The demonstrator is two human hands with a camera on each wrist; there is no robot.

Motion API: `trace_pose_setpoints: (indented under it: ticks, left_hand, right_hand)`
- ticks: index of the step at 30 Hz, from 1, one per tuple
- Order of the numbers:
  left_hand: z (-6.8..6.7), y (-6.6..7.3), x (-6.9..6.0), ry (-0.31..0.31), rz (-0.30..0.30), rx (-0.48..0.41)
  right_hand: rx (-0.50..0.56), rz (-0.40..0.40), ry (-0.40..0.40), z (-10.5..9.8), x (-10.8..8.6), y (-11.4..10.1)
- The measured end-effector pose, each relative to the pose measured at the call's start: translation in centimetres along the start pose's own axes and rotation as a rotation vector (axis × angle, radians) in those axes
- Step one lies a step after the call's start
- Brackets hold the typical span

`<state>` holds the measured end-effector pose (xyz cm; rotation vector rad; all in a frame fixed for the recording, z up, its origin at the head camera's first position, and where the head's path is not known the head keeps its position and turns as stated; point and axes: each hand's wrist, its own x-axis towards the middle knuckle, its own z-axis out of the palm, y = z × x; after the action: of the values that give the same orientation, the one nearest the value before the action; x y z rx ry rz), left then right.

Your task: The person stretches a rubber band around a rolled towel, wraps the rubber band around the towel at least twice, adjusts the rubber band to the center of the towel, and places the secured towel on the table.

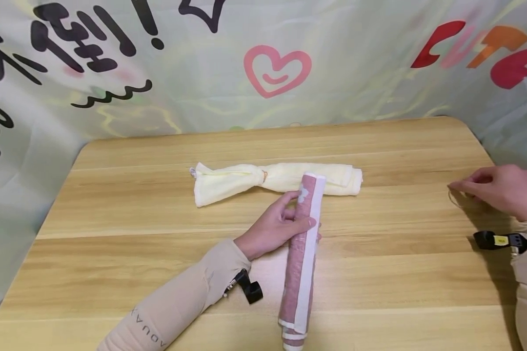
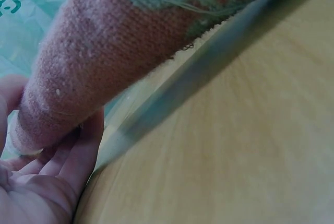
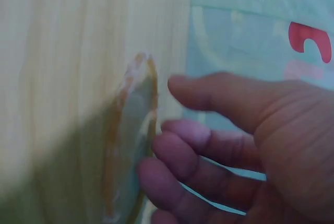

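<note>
In the head view my left hand (image 1: 274, 226) grips a rolled pink towel (image 1: 299, 263) with a white edge strip, thumb on top and fingers underneath. The same towel roll (image 2: 88, 51) fills the upper left wrist view, held near one end by the hand (image 2: 47, 182). At the right, my right hand (image 1: 509, 190) is low over the table by a thin rubber band (image 1: 453, 199). In the right wrist view the thumb and bent fingers (image 3: 195, 169) stand apart beside the orange-brown band (image 3: 114, 145); whether a fingertip touches it is unclear.
Behind the pink roll lies a cream towel (image 1: 228, 183), cinched at its middle by a brown band (image 1: 265, 176). Both are on the wooden table (image 1: 136, 273). A printed cloth (image 1: 202, 83) hangs behind the table and at its sides.
</note>
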<state>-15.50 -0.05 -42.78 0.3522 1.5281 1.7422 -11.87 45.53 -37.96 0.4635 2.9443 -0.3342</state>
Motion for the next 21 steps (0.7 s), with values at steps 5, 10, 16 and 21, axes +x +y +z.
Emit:
trace_pose_setpoints:
  ticks: [5, 10, 16, 21]
  left_hand:
    - [-0.1, -0.1, -0.1, 0.002, 0.005, 0.007]
    - [-0.1, -0.2, 0.0, 0.001, 0.007, 0.007]
    - [0.0, -0.1, 0.1, -0.001, 0.008, 0.003]
    - [0.0, -0.1, 0.0, -0.001, 0.012, -0.001]
  right_hand:
    - [0.009, -0.015, -0.142, -0.2, -0.1, -1.0]
    - [-0.012, -0.095, -0.218, -0.3, 0.0, -1.4]
    - [-0.033, -0.150, -0.208, 0.1, 0.2, -1.9]
    - [0.141, -0.128, -0.177, 0.7, 0.3, -2.8]
